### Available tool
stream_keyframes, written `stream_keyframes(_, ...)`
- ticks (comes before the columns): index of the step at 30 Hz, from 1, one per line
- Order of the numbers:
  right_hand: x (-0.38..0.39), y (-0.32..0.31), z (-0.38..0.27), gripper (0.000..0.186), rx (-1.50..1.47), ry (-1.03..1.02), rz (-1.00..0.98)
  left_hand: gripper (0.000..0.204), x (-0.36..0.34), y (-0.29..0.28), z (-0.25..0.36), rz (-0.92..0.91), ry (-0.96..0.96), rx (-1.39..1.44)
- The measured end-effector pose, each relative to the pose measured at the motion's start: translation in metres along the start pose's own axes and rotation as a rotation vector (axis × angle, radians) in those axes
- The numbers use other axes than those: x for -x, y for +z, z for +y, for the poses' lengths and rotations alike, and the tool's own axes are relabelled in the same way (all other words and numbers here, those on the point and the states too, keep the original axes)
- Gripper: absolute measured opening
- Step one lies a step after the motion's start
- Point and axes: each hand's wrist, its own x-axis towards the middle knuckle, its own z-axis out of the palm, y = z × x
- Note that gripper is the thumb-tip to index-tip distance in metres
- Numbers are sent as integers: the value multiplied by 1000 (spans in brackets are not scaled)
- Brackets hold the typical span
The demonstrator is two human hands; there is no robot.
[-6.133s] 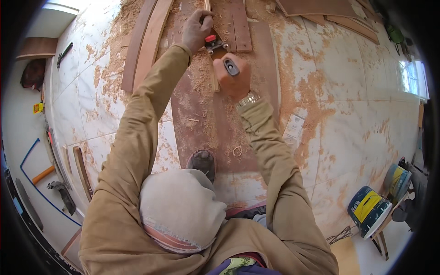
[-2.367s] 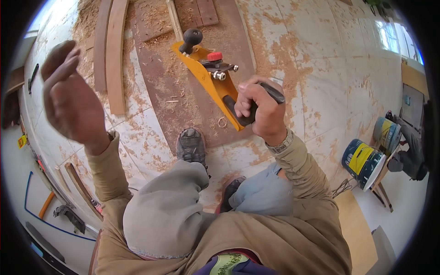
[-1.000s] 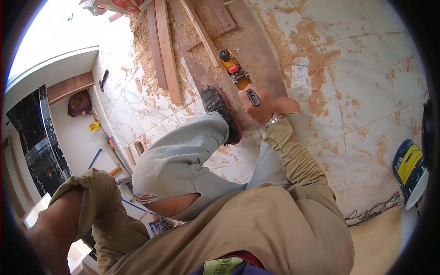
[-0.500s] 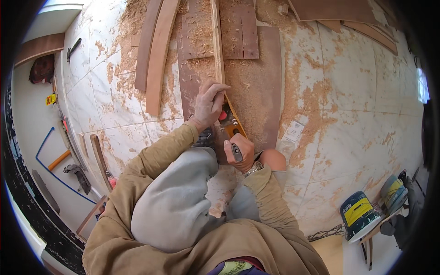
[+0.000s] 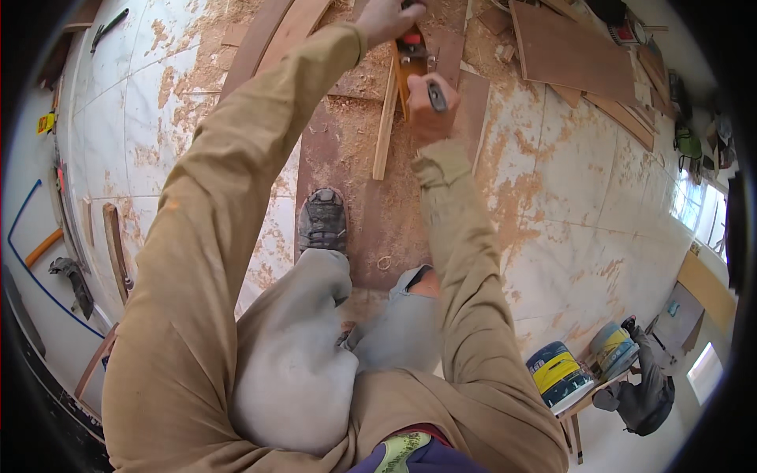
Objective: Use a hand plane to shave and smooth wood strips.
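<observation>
A hand plane [image 5: 403, 75] with an orange-yellow body and a red part lies along a narrow pale wood strip [image 5: 385, 134] at the top of the view. My right hand [image 5: 432, 118] is closed round its dark rear handle. My left hand [image 5: 385, 20] grips the plane's front end, close to the upper edge, where some fingers are cut off from view. Beneath the strip is a brown board [image 5: 339, 150] strewn with shavings. My left shoe [image 5: 322, 221] rests on this board, and the strip's near end points toward me.
Long planks [image 5: 260, 39] lie at the upper left, a wide brown panel [image 5: 572, 55] at the upper right. Shavings cover parts of the tiled floor [image 5: 583, 173]. Two paint buckets [image 5: 556, 370] stand at the lower right. By the left wall are a hammer-like tool [image 5: 43, 247] and a blue rod.
Both hands have pushed the plane forward, away from me, along the strip. My arms are now stretched out, and the strip's near end and my left shoe have come into sight.
</observation>
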Motion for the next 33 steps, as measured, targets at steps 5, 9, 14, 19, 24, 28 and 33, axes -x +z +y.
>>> stream_keyframes(5,231,-63,-31,22,75,-16,-64,14,236,34,37,-4,116,-61)
stream_keyframes(9,210,-58,-21,20,149,-17,-77,16,217,35,9,-5,168,-121)
stream_keyframes(14,19,-14,12,28,27,-38,1,22,18,26,-25,165,254,-85)
stream_keyframes(19,110,-31,-15,24,18,164,-35,21,110,24,24,75,148,-41)
stream_keyframes(24,234,-60,-34,20,120,50,-165,11,250,29,29,-17,-41,-61)
stream_keyframes(28,107,-23,3,27,82,50,-84,18,100,24,-19,43,79,126)
stream_keyframes(33,23,-12,4,30,67,-93,89,25,12,23,-12,74,71,-75)
